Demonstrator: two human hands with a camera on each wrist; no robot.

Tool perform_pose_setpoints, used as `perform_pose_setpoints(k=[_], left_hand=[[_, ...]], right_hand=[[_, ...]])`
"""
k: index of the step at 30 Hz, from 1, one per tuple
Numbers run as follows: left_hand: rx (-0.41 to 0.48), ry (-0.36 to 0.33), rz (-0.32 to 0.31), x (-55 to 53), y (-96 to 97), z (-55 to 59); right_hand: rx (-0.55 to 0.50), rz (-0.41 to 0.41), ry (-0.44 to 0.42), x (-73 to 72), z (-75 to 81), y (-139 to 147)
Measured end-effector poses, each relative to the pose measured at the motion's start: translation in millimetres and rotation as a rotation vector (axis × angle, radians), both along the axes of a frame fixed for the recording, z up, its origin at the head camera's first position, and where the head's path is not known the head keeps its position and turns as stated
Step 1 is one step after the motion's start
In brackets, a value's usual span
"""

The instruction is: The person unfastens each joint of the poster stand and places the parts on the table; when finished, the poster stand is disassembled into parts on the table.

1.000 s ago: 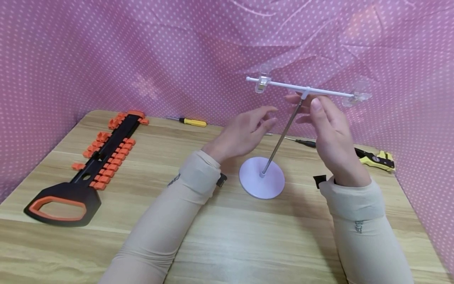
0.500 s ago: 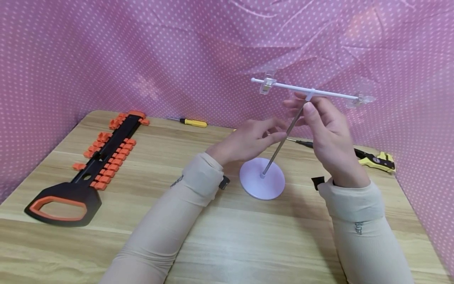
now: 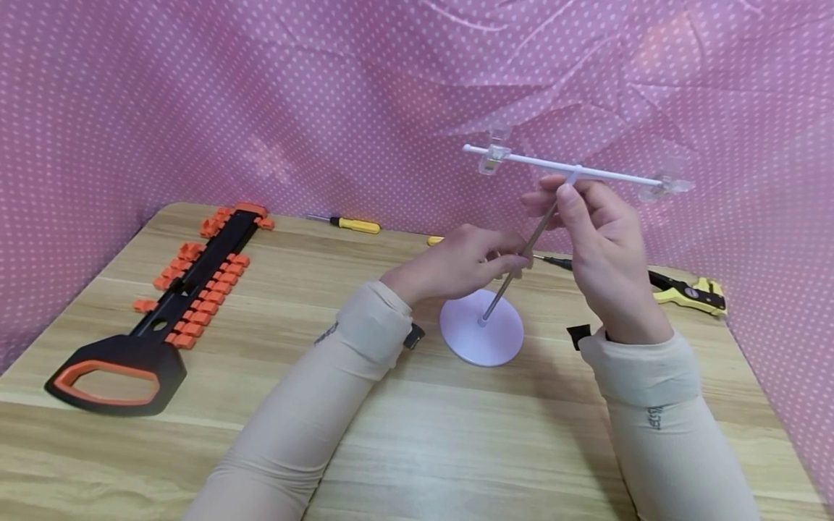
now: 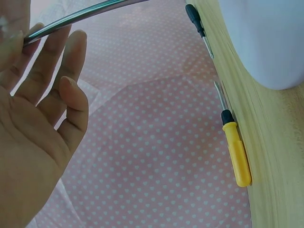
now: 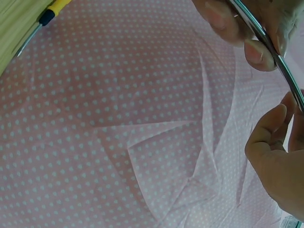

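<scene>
A small display stand has a round white base [image 3: 482, 344], a thin metal rod [image 3: 538, 228] and a white crossbar [image 3: 537, 158]. A clear clip [image 3: 493, 158] sits near the crossbar's left end and another clear clip [image 3: 666, 187] at its right end. The rod leans to the right. My right hand [image 3: 604, 250] pinches the rod's top, just under the crossbar. Lower down, my left hand [image 3: 464, 262] pinches the rod between thumb and fingers, its other fingers spread in the left wrist view. The right wrist view shows both hands on the rod [image 5: 259, 29].
A black rail with orange clips [image 3: 224, 242] lies at the left of the wooden table [image 3: 417, 456]. Along the back edge lie a yellow screwdriver [image 3: 358, 226], a black-handled screwdriver [image 3: 559, 263] and a yellow-black wire stripper [image 3: 693, 293]. Pink dotted cloth [image 3: 313, 108] hangs behind.
My left hand has moved right and down and taken hold of the rod. My right thumb has closed onto the rod's top. The crossbar has shifted slightly right.
</scene>
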State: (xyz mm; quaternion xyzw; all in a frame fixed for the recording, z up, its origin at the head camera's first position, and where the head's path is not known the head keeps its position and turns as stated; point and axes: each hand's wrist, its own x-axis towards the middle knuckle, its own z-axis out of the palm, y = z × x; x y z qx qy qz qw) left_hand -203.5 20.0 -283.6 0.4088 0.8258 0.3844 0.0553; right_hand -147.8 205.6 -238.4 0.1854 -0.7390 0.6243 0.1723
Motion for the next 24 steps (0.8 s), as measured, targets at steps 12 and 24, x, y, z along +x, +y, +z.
perform_pose_setpoints(k=[12, 24], left_hand=[[-0.005, -0.002, -0.026, 0.1, -0.2, 1.3], [-0.008, 0.008, -0.044, -0.5, -0.8, 2.5]], right_hand=[[-0.006, -0.019, 0.016, 1.9, -0.1, -3.1], [-0.031, 0.008, 0.030, 2.4, -0.5, -4.7]])
